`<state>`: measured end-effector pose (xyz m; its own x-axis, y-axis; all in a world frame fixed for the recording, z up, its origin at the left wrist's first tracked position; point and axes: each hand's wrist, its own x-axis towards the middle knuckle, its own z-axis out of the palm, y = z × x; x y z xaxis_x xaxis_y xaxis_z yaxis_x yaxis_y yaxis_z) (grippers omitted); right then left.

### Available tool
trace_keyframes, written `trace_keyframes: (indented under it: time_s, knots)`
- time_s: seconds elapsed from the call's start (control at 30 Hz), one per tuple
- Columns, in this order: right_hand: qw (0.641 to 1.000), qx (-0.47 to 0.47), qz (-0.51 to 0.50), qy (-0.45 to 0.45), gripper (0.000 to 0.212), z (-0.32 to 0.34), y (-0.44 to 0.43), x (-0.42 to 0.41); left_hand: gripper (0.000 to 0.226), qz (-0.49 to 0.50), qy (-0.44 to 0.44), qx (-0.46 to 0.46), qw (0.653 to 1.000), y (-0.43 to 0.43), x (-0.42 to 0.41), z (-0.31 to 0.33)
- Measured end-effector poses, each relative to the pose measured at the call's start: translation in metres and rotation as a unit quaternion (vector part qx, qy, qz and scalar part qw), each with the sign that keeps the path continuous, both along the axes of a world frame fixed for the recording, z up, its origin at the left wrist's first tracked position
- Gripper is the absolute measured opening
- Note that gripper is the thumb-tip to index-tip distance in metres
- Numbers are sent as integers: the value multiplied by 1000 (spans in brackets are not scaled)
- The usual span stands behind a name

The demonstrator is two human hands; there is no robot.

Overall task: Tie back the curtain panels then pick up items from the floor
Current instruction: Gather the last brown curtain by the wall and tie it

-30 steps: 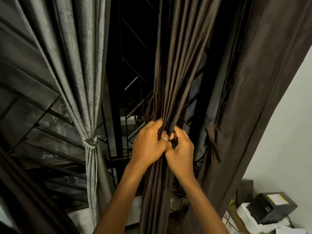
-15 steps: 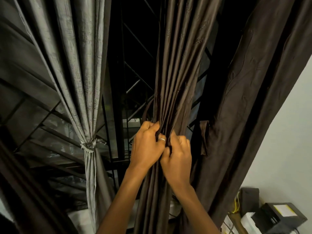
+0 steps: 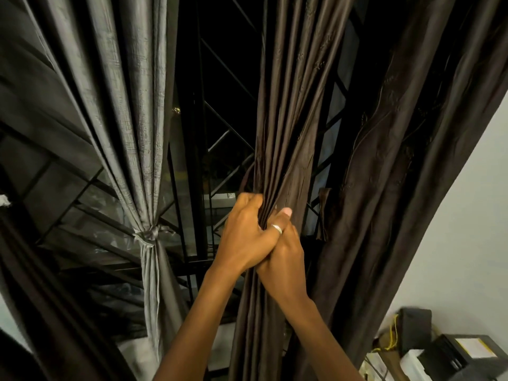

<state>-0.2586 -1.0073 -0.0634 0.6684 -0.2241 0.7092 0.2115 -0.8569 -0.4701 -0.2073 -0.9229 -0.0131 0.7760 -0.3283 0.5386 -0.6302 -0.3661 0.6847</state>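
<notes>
With your left hand (image 3: 244,237) and right hand (image 3: 284,259) clenched around the gathered dark-brown satin curtain panel (image 3: 286,133), loosening either grip before tying lets the pleats spill toward three o'clock.

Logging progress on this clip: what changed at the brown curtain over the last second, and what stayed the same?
The hands closed up: the right hand slid under the left hand, and the left thumb now crosses over it. The bunched brown curtain looks twisted above the grip, tighter than before. Both hands kept hold of it throughout. The grey curtain stays tied; no tie is on the brown one yet.
</notes>
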Motion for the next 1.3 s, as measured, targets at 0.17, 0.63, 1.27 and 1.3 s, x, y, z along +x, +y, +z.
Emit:
trace_keyframes:
  time_s: [0.17,0.63,1.27,1.3]
  knots:
    - [996,46,73,0,23,2,-4,1,30,47,-14,-27,998,-11,5,8]
    - [794,468,354,161,62,70,-97,49,34,-175,165,-156,958,13,5,7]
    - [652,593,448,154,67,54,-69,67,24,-199,270,-257,907,22,17,19]
    - [651,594,446,157,65,55,-70,68,20,-154,241,-225,931,21,20,19]
